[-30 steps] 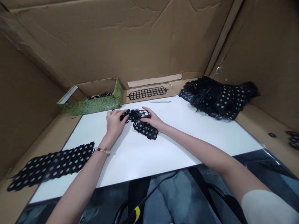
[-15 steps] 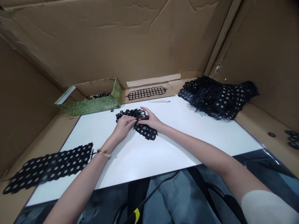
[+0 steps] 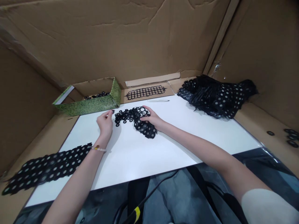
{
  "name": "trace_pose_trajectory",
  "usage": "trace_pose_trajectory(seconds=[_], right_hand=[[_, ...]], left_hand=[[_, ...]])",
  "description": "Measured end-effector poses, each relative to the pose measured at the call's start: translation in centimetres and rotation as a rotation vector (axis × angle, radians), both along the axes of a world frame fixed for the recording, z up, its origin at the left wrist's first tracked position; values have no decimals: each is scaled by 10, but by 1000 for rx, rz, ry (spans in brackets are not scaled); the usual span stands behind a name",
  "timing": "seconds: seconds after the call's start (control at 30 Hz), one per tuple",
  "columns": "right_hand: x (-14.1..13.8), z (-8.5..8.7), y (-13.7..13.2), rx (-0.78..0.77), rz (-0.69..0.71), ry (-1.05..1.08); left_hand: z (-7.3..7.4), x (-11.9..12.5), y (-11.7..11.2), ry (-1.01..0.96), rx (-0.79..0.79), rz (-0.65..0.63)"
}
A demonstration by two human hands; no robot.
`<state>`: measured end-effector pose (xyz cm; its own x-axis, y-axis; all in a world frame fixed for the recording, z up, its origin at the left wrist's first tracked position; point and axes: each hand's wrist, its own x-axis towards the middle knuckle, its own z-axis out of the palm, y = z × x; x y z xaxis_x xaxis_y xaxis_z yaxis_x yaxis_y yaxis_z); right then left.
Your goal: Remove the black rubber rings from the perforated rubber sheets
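Here's the scene: a booth of creased brown corrugated cardboard (image 3: 105,40) closes in on the work, and a white board (image 3: 177,137) sits on a cardboard ledge (image 3: 254,121) in the middle of it all. Along the board's far edge lies a slim white pen (image 3: 158,100), and just behind that, on a flat cardboard piece (image 3: 170,91), a long black perforated strip (image 3: 146,92) is stretched out. Beyond the far left corner stands a mottled green box (image 3: 93,106) holding a small cluster of black rings (image 3: 97,95). Past the far right corner, a big heap of black perforated sheets (image 3: 215,99) slumps against the wall. Another black perforated strip (image 3: 46,168) runs over the board's left edge onto the ledge, and a few loose black rings (image 3: 291,137) sit out on the right ledge.

Center board, near the far edge, is the action: a ragged black perforated sheet (image 3: 146,130). The right hand (image 3: 151,119) is on it, fingers spread and pressing down. The left hand (image 3: 105,122), bracelet (image 3: 98,149) on its wrist, is just beside the sheet's left end, thumb and forefinger pinched together on a small black bit (image 3: 112,111), too small to make out.
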<state>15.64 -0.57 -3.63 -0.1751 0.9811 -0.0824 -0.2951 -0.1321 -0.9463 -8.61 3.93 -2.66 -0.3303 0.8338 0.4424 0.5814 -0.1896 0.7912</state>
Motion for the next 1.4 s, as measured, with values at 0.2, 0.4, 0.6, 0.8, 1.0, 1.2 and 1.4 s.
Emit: trace_pose_trajectory(seconds=[0.2,0.4,0.6,0.8,1.0,1.2,1.4], right_hand=[[1,1,-1,-31,-11,45],[-2,-4,2,23,-27,30],[-1,-7,2,108,-10,-59],[-6,-10,3,193,8,-94],[-4,-7,3,126,-21,-82],[-5,-6,0,131,-73,-83],[-10,-11,1,121,-247,-128]], left_hand=[[11,2,-14,533,-33,-90],[19,37,-40,631,56,-385],[18,49,-50,571,33,-573],[17,48,-45,414,-63,-514],[14,22,-20,66,-5,-86],[16,19,-24,436,-5,-197],[18,56,-56,554,41,-515]])
